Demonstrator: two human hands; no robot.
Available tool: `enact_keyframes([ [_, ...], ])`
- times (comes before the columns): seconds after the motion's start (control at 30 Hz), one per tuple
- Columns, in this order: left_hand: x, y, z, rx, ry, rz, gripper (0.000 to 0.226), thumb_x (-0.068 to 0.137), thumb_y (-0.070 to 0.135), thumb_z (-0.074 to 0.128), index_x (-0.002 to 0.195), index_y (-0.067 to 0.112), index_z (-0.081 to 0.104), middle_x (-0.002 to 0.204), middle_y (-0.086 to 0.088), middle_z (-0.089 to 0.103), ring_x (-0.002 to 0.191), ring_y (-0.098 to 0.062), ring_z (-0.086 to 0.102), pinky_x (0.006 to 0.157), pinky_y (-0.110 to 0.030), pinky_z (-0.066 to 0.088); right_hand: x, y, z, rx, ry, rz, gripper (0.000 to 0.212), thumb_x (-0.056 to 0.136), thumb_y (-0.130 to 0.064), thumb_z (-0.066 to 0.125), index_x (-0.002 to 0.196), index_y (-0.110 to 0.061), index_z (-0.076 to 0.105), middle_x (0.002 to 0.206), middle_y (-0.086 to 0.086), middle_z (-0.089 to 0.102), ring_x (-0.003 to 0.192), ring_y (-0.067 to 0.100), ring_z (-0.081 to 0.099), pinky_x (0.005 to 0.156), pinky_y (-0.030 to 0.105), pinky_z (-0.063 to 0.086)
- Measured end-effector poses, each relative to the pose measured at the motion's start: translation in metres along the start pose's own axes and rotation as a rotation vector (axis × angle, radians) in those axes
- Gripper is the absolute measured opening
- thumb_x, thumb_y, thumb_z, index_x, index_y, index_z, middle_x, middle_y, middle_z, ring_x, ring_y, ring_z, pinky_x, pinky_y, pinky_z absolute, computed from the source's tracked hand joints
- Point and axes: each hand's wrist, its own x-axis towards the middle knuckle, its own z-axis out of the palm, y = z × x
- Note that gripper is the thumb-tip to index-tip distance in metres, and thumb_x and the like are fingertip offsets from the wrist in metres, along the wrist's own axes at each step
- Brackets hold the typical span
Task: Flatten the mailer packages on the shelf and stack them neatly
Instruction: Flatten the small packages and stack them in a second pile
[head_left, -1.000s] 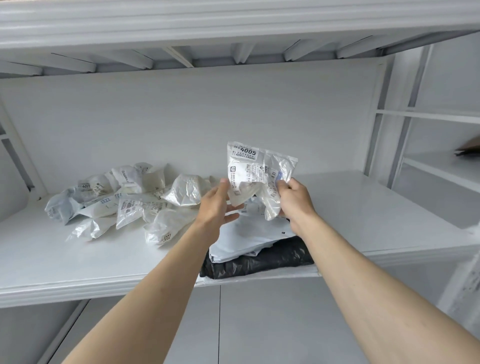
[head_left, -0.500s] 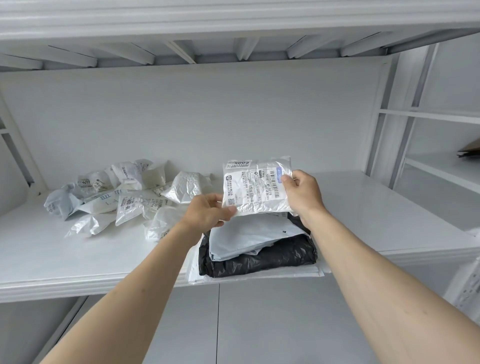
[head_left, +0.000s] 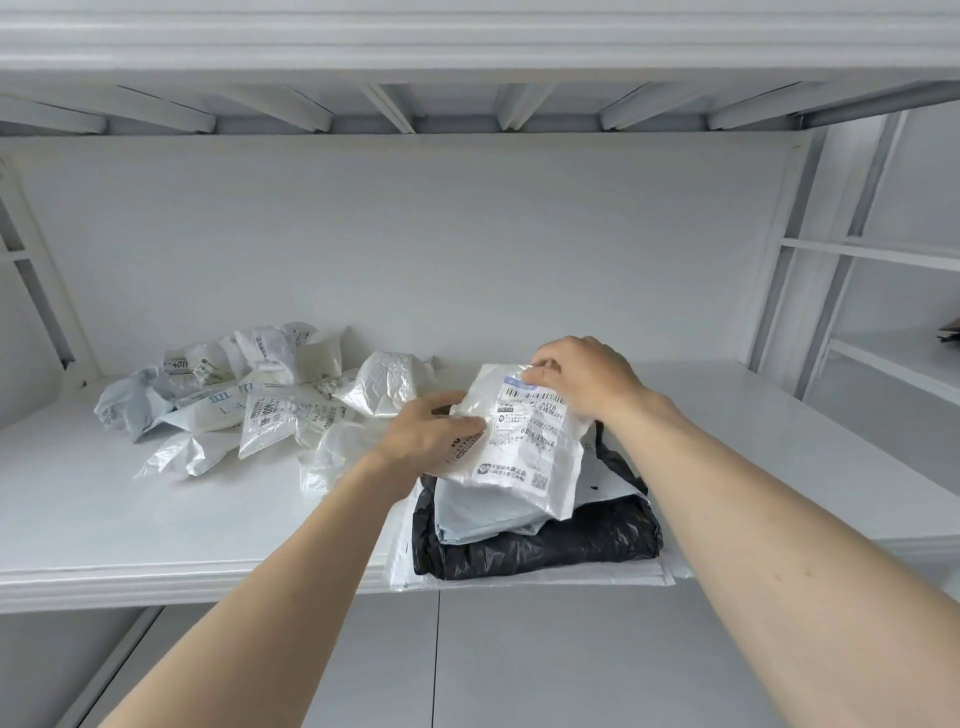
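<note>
Here the left hand (head_left: 426, 436) and right hand (head_left: 582, 379) grip opposite edges of the white mailer (head_left: 524, 447) atop the stack (head_left: 540, 540).

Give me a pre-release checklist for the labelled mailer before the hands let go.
1. Both hands on the white labelled plastic mailer: ok, left hand at its left edge, right hand pinching the far corner.
2. Mailer over the stack: ok, it lies on the pale grey mailer and the black plastic mailer.
3. Mailer flat: not ok, wrinkled, near corner curling.
4. Squared to the stack: not ok, it sits rotated.
5. Stack fully on the white shelf: not ok, the bottom white mailer overhangs the front edge.
6. Crumpled white mailers remaining: not ok, unflattened.
</note>
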Motion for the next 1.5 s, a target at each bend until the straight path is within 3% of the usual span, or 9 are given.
enact_keyframes([
  [0.1, 0.006, -0.004, 0.009, -0.055, 0.163, 0.051, 0.050, 0.089, 0.004, 0.065, 0.134, 0.016, 0.047, 0.111, -0.007, 0.061, 0.096, -0.026, 0.064, 0.075, -0.034, 0.054, 0.001, -0.016, 0.017, -0.149, 0.095, -0.054, 0.040, 0.101, -0.042, 0.044, 0.137, -0.027, 0.051, 0.134, 0.002, 0.054, 0.125, 0.026, 0.045, 0.099, 0.041, 0.034],
  [0.23, 0.012, -0.014, 0.003, -0.089, 0.259, -0.037, 0.048, 0.094, 0.008, 0.056, 0.139, 0.011, 0.041, 0.100, -0.004, 0.057, 0.092, -0.024, 0.059, 0.067, -0.031, 0.050, -0.008, -0.023, 0.036, -0.078, -0.014, 0.036, 0.044, 0.104, -0.038, 0.030, 0.144, -0.024, 0.041, 0.146, 0.003, 0.043, 0.132, 0.028, 0.038, 0.102, 0.045, 0.034],
  [0.43, 0.016, -0.042, -0.022, -0.199, 0.380, -0.293, 0.016, 0.099, 0.023, 0.038, 0.096, 0.012, 0.051, 0.083, -0.011, 0.057, 0.076, -0.025, 0.053, 0.069, -0.035, 0.041, -0.023, -0.040, 0.073, -0.059, -0.161, 0.015, 0.055, 0.097, -0.049, 0.040, 0.143, -0.018, 0.039, 0.141, 0.006, 0.042, 0.129, 0.028, 0.043, 0.103, 0.052, 0.041],
  [0.6, 0.018, -0.051, -0.001, -0.215, 0.375, -0.293, 0.019, 0.101, 0.018, 0.034, 0.093, 0.010, 0.049, 0.077, -0.010, 0.052, 0.067, -0.023, 0.050, 0.057, -0.029, 0.038, -0.035, -0.035, 0.084, -0.039, -0.447, 0.124, 0.107, 0.077, -0.075, 0.056, 0.153, -0.039, -0.012, 0.162, -0.004, -0.018, 0.148, 0.038, 0.005, 0.112, 0.066, 0.014],
  [0.67, 0.021, -0.049, 0.010, -0.195, 0.389, -0.277, 0.017, 0.101, 0.018, 0.034, 0.096, 0.011, 0.049, 0.077, -0.008, 0.052, 0.067, -0.020, 0.050, 0.055, -0.028, 0.036, -0.038, -0.021, 0.081, -0.030, -0.475, 0.150, 0.117, 0.070, -0.079, 0.060, 0.150, -0.043, -0.019, 0.160, -0.006, -0.025, 0.149, 0.039, -0.002, 0.113, 0.067, 0.010],
  [0.93, 0.054, -0.044, 0.126, -0.252, 0.142, -0.280, 0.039, 0.093, 0.020, 0.034, 0.129, 0.010, 0.047, 0.108, -0.014, 0.061, 0.088, -0.028, 0.060, 0.067, -0.031, 0.047, -0.055, 0.080, 0.044, -0.300, -0.413, 0.307, 0.120, 0.070, -0.066, 0.065, 0.152, -0.037, -0.017, 0.163, 0.003, -0.009, 0.148, 0.037, 0.004, 0.113, 0.066, 0.004],
  [1.17, 0.065, -0.019, 0.238, -0.410, -0.008, -0.304, 0.038, 0.092, 0.016, 0.031, 0.127, 0.015, 0.045, 0.104, -0.009, 0.064, 0.080, -0.025, 0.059, 0.074, -0.036, 0.048, -0.076, 0.156, 0.021, -0.339, -0.194, 0.519, 0.095, 0.081, -0.062, 0.052, 0.153, -0.033, -0.003, 0.159, 0.009, 0.011, 0.143, 0.037, 0.016, 0.111, 0.058, 0.013],
  [1.3, 0.066, -0.008, 0.275, -0.452, -0.048, -0.300, 0.024, 0.095, 0.016, 0.030, 0.116, 0.019, 0.040, 0.100, -0.005, 0.057, 0.078, -0.020, 0.056, 0.074, -0.034, 0.048, -0.086, 0.190, 0.015, -0.302, -0.190, 0.630, 0.121, 0.062, -0.083, 0.055, 0.151, -0.034, -0.010, 0.156, 0.012, 0.018, 0.143, 0.039, 0.015, 0.110, 0.061, 0.012],
  [1.5, 0.067, -0.017, 0.314, -0.522, -0.100, -0.355, 0.022, 0.097, 0.015, 0.030, 0.116, 0.019, 0.041, 0.092, -0.003, 0.054, 0.072, -0.017, 0.054, 0.063, -0.028, 0.048, -0.092, 0.225, -0.001, -0.342, -0.298, 0.661, 0.123, 0.064, -0.051, 0.072, 0.152, -0.033, -0.012, 0.149, 0.006, 0.030, 0.141, 0.036, 0.022, 0.112, 0.062, 0.012],
])
